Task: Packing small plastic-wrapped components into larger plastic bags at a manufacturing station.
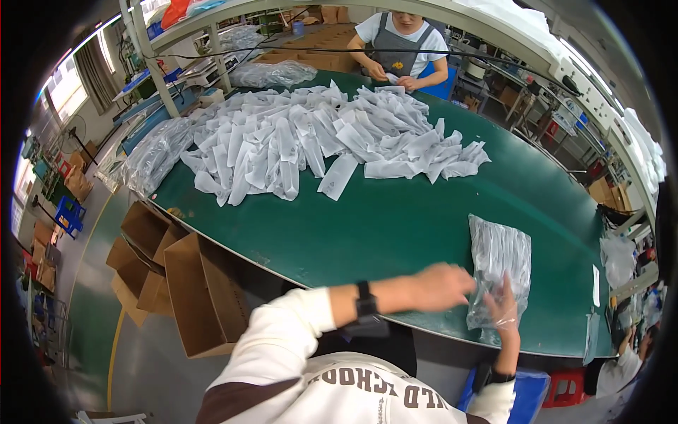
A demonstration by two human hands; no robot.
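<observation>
A clear plastic bag [500,244] packed with white sleeve-like packets lies near the front edge of the green table, right of centre. Its transparent end points toward me. My right hand [504,309] rests on that end, with thumb and fingers apart. Just left of the bag, my left hand [446,285] is smeared by motion, so its fingers do not show clearly. Whether it touches the plastic cannot be made out. Farther off, a wide heap of white flat packets [282,145] covers the table's far left and middle.
Across the green table [339,244], a co-worker [402,49] in a grey apron handles something small and white. Open cardboard boxes [205,290] stand below the left edge. Filled plastic bags [155,155] lie at the far left. A red stool [565,387] is at lower right.
</observation>
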